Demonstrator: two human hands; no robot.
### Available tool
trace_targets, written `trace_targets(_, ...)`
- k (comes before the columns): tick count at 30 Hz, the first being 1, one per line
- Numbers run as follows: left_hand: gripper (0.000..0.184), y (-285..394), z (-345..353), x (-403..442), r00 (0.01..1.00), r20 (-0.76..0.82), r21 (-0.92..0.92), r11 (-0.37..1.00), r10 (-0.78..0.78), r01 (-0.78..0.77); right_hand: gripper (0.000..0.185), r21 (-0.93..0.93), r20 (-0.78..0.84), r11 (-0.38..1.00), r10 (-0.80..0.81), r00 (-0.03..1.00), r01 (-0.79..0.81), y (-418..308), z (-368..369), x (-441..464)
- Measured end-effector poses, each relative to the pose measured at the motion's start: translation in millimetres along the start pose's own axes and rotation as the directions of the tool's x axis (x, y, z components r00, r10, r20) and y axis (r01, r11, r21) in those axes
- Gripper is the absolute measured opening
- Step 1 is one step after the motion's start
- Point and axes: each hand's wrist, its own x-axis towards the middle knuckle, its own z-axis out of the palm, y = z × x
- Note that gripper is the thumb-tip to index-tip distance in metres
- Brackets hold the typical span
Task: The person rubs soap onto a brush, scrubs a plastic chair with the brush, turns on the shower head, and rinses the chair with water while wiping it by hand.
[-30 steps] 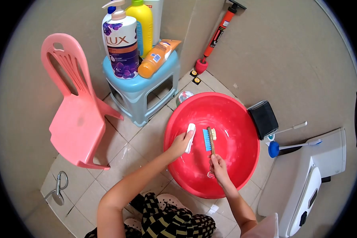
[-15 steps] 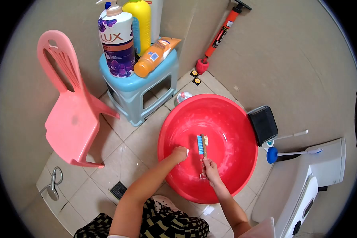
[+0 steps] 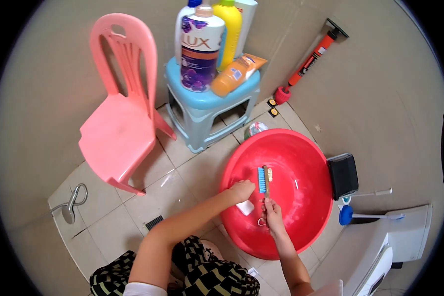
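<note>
While the left hand (image 3: 242, 191) curls round a white bar (image 3: 245, 207) and the right hand (image 3: 272, 214) grips a blue-bristled brush (image 3: 265, 180), both over the red tub (image 3: 307, 207), the bar could slip down if that hold gets loose.

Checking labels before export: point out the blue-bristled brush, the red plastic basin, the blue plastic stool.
Blue-bristled brush (image 3: 267, 181), head view: on its brown back.
Red plastic basin (image 3: 303, 214), head view: bare inner surface.
Blue plastic stool (image 3: 197, 124), head view: front corner leg.
</note>
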Motion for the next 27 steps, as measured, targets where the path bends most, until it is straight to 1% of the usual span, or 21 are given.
trace_targets(1, 0.017, 0, -16, -10, 0.999, -0.002, -0.052, 0.998, 0.038, -0.038, 0.026, -0.001, 0.019, 1.000, -0.023, 1.000, 0.023, -8, 7, -3)
trace_targets(2, 0.017, -1, -30, -24, 1.000, -0.012, -0.049, 0.998, 0.026, -0.027, 0.025, -0.001, 0.036, 0.999, -0.045, 0.998, 0.045, -14, 14, -5)
trace_targets(3, 0.018, -6, -43, -39, 0.983, -0.138, -0.084, 0.988, 0.118, -0.130, 0.025, -0.001, 0.047, 0.999, -0.053, 0.997, 0.053, -18, 20, -6)
trace_targets(4, 0.019, -15, -52, -52, 0.943, -0.265, -0.102, 0.966, 0.202, -0.236, 0.025, -0.010, 0.063, 0.998, -0.058, 0.996, 0.059, -25, 28, -7)
trace_targets(6, 0.021, -45, -66, -79, 0.890, -0.383, -0.107, 0.945, 0.249, -0.310, 0.024, -0.027, 0.107, 0.997, -0.063, 0.992, 0.066, -37, 45, -12)
trace_targets(8, 0.021, -66, -102, -126, 0.887, -0.413, -0.027, 0.971, 0.205, -0.237, 0.022, -0.025, 0.151, 0.995, -0.096, 0.984, 0.101, -42, 61, -13)
trace_targets(10, 0.020, -79, -140, -177, 0.866, -0.487, -0.005, 0.991, 0.113, -0.133, 0.022, -0.130, 0.237, 0.975, -0.145, 0.961, 0.180, -47, 82, -15)
trace_targets(11, 0.019, -94, -152, -200, 0.842, -0.538, -0.030, 0.997, 0.045, -0.073, 0.024, -0.175, 0.274, 0.955, -0.186, 0.944, 0.239, -45, 90, -14)
trace_targets(12, 0.019, -109, -161, -222, 0.809, -0.588, -0.059, 0.998, -0.025, -0.012, 0.024, -0.179, 0.287, 0.952, -0.189, 0.939, 0.246, -44, 100, -13)
trace_targets(14, 0.021, -139, -175, -262, 0.677, -0.722, -0.060, 0.987, -0.144, 0.147, 0.027, -0.311, 0.401, 0.837, -0.315, 0.860, 0.451, -40, 122, -12)
trace_targets(15, 0.021, -153, -183, -281, 0.610, -0.764, -0.090, 0.971, -0.210, 0.221, 0.030, -0.364, 0.438, 0.740, -0.400, 0.805, 0.565, -34, 132, -6)
trace_targets(16, 0.020, -168, -191, -300, 0.537, -0.799, -0.125, 0.948, -0.271, 0.291, 0.030, -0.360, 0.452, 0.738, -0.398, 0.799, 0.571, -37, 144, -11)
trace_targets(18, 0.024, -210, -202, -332, 0.417, -0.861, -0.117, 0.912, -0.291, 0.394, 0.032, -0.464, 0.509, 0.634, -0.381, 0.772, 0.619, -49, 174, -23)
trace_targets(19, 0.024, -221, -210, -345, 0.404, -0.866, -0.121, 0.908, -0.294, 0.402, 0.034, -0.528, 0.523, 0.603, -0.324, 0.788, 0.598, -56, 187, -27)
trace_targets(20, 0.027, -232, -216, -356, 0.367, -0.875, -0.108, 0.868, -0.314, 0.484, 0.034, -0.528, 0.534, 0.593, -0.324, 0.781, 0.607, -57, 201, -26)
trace_targets(21, 0.030, -242, -220, -363, 0.329, -0.884, -0.101, 0.823, -0.332, 0.559, 0.034, -0.527, 0.556, 0.534, -0.372, 0.743, 0.661, -56, 214, -24)
trace_targets(22, 0.030, -255, -224, -366, 0.309, -0.890, -0.116, 0.823, -0.334, 0.556, 0.034, -0.524, 0.579, 0.465, -0.419, 0.699, 0.713, -59, 226, -22)
trace_targets(24, 0.036, -282, -224, -367, 0.283, -0.890, -0.121, 0.783, -0.358, 0.610, 0.033, -0.553, 0.589, 0.410, -0.424, 0.688, 0.726, -67, 253, -23)
trace_targets(26, 0.039, -306, -222, -359, 0.258, -0.885, -0.168, 0.783, -0.387, 0.599, 0.033, -0.571, 0.599, 0.358, -0.433, 0.673, 0.739, -77, 275, -18)
trace_targets(27, 0.043, -317, -220, -356, 0.258, -0.873, -0.195, 0.781, -0.414, 0.593, 0.033, -0.577, 0.596, 0.306, -0.477, 0.646, 0.757, -77, 285, -13)
